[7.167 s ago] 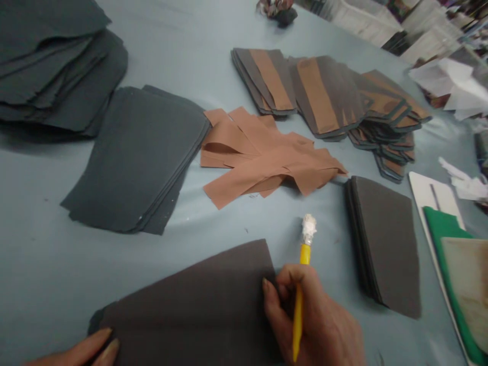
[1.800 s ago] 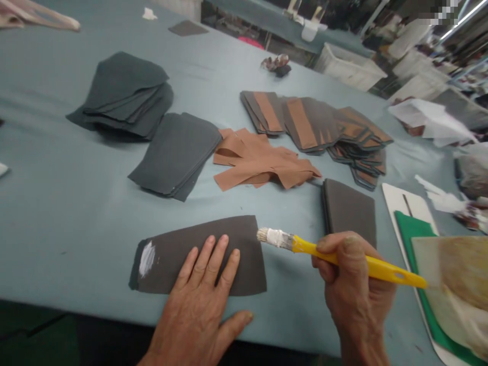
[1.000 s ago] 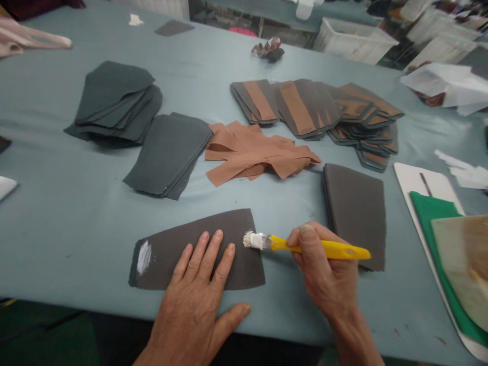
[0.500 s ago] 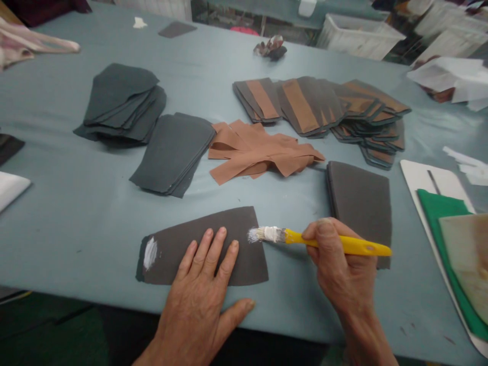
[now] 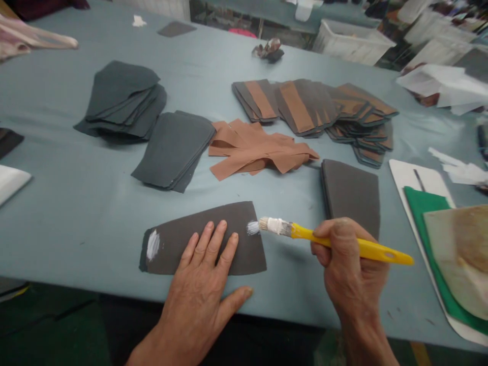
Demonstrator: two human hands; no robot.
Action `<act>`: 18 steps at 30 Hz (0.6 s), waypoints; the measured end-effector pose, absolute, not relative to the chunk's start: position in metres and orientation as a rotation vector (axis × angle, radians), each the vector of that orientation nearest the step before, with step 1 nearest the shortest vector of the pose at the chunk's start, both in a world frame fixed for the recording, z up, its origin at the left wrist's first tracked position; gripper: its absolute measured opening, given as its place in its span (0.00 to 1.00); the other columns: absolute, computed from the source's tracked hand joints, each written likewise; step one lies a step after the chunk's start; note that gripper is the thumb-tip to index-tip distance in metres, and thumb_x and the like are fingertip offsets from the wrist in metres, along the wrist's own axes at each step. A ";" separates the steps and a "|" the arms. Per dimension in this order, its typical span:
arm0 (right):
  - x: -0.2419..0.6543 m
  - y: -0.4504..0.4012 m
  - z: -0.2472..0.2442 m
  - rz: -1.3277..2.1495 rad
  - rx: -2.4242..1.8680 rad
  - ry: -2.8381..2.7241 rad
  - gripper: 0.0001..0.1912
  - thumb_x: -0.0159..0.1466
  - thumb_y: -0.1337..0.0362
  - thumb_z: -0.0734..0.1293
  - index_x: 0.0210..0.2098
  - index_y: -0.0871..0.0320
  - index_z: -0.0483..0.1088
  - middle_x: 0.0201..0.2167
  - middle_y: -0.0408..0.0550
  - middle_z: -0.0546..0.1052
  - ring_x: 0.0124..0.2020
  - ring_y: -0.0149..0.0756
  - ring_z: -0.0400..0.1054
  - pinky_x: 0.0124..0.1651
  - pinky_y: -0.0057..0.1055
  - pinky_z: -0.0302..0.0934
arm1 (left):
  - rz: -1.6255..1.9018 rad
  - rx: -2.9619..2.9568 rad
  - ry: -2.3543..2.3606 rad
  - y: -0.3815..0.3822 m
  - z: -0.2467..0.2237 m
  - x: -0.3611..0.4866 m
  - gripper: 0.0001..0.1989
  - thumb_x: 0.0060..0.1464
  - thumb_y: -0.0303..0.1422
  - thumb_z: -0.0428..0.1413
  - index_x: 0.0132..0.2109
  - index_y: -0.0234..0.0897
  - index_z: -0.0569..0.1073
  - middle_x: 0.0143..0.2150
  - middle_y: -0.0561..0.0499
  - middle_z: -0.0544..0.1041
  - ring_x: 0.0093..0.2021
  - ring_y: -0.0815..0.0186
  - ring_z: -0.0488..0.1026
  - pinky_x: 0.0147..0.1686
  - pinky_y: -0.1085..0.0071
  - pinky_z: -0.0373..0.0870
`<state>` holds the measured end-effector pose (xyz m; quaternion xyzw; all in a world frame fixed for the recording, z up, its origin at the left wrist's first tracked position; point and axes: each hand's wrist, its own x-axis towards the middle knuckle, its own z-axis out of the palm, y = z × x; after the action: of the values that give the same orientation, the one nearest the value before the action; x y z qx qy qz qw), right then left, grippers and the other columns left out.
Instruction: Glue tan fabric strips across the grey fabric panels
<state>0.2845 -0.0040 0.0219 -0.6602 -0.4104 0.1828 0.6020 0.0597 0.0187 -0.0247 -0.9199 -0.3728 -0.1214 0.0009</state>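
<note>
A dark brown-grey panel (image 5: 238,254) lies near the table's front edge, over a darker piece that shows at its left end. White smears mark the panel near its left and right ends. My left hand (image 5: 206,274) rests flat on the panel with fingers spread. My right hand (image 5: 348,269) grips the yellow handle of a paintbrush (image 5: 305,233). The brush's bristles are coated white and point left, at the panel's right edge beside the right smear; whether they touch it I cannot tell.
A stack of grey panels (image 5: 353,190) sits behind my right hand. Beyond the panel lie brown strips (image 5: 259,152), dark green pieces (image 5: 173,150) and panels with brown strips on them (image 5: 297,107). A white board (image 5: 400,173) with green cloth (image 5: 423,201) is at the right.
The brush has drawn back to the right and tilted, its bristles moving off the right smear, which now shows whole. My left hand stays on the panel. The view has shifted slightly.
</note>
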 end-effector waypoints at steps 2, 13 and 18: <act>0.281 -0.007 0.023 0.385 -1.518 -0.960 0.23 0.73 0.46 0.68 0.29 0.57 0.74 0.15 0.37 0.66 0.15 0.25 0.60 0.18 0.22 0.52 | -0.380 -2.899 -1.186 0.019 -0.023 0.060 0.36 0.65 0.49 0.57 0.70 0.30 0.66 0.75 0.32 0.65 0.73 0.40 0.63 0.66 0.44 0.64; 0.278 -0.029 -0.001 0.352 -1.465 -1.284 0.09 0.77 0.63 0.65 0.53 0.51 0.76 0.36 0.40 0.84 0.27 0.25 0.76 0.35 0.23 0.72 | -0.426 -2.975 -1.179 0.037 -0.007 0.056 0.21 0.73 0.33 0.44 0.64 0.33 0.74 0.69 0.39 0.73 0.67 0.45 0.72 0.57 0.47 0.75; 0.277 -0.030 -0.003 0.247 -1.512 -1.422 0.10 0.77 0.65 0.64 0.54 0.52 0.74 0.36 0.38 0.85 0.30 0.24 0.78 0.39 0.22 0.73 | -0.413 -2.998 -1.130 0.045 -0.005 0.054 0.19 0.72 0.31 0.47 0.62 0.34 0.75 0.67 0.39 0.75 0.64 0.44 0.73 0.54 0.47 0.75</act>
<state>0.2768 -0.0302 -0.0027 -0.6256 -0.5884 0.1022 0.5020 0.0535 0.0453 -0.0050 -0.9271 -0.3494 -0.1278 -0.0443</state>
